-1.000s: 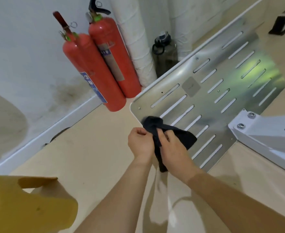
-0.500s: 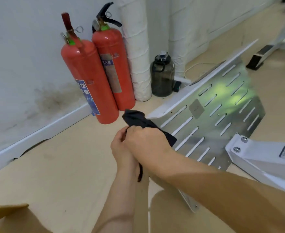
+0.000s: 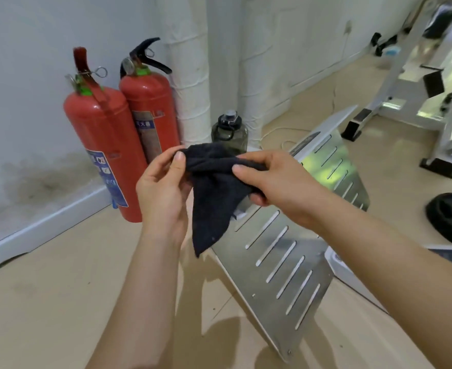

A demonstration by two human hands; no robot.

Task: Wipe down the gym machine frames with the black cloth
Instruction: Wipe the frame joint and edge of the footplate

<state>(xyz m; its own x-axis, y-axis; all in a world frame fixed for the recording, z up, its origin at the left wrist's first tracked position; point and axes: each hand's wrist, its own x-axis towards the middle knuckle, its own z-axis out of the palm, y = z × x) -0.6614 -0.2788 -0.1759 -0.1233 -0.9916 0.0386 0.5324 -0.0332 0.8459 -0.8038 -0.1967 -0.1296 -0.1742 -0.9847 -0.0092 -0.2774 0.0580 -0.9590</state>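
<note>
Two bare forearms reach in from the lower edge over a beige floor [image 3: 46,302]. The left hand [image 3: 163,193] and the right hand [image 3: 280,182] are raised side by side, holding the black cloth [image 3: 214,187] between them in the air. The left grip pinches the cloth's upper left corner under the thumb. The right grip pinches its upper right part between thumb and curled fingers. The rest of the cloth hangs down to a point between the wrists. Below and behind the hands, a slotted metal plate [image 3: 286,262] slopes up from the floor, with a white machine part [image 3: 336,262] at its right edge beneath the right forearm. Further back, two red fire extinguishers [image 3: 105,145] stand against the stained white wall, beside a white wrapped pipe [image 3: 190,75] and a dark water bottle [image 3: 231,134]. At far right lie a black weight disc [image 3: 451,217] and, beyond it, a white gym machine frame [image 3: 395,83], blurred.
</note>
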